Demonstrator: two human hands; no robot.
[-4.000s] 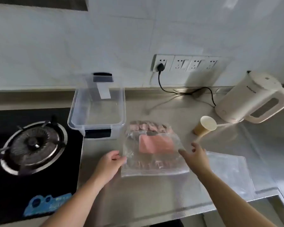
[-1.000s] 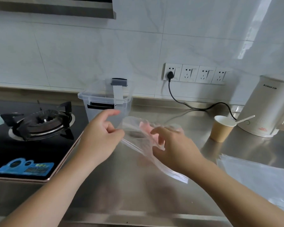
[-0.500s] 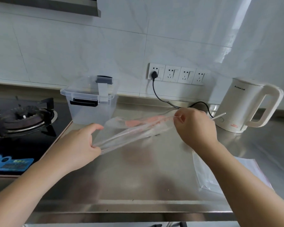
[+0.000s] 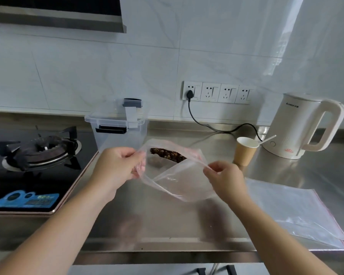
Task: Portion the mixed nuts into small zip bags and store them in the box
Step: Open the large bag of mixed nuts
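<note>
A large clear zip bag (image 4: 179,181) is held above the steel counter, its mouth pulled apart. Brown mixed nuts (image 4: 168,154) show inside through the opening. My left hand (image 4: 117,167) pinches the bag's left rim. My right hand (image 4: 224,179) pinches the near lip of the mouth on the right. Behind the bag stands the clear plastic storage box (image 4: 117,133) with dark latches, its inside not visible. A flat pile of empty zip bags (image 4: 294,211) lies on the counter to the right.
A paper cup (image 4: 245,151) with a white spoon stands right of the bag. A cream electric kettle (image 4: 300,126) sits at the far right, its cord plugged into the wall sockets (image 4: 216,93). A gas hob (image 4: 38,153) fills the left. The counter's front edge (image 4: 167,247) is close.
The bag was lifted off the counter and stretched between both hands; now its mouth is pulled apart and the nuts show inside. My right hand has come down and closer to me.
</note>
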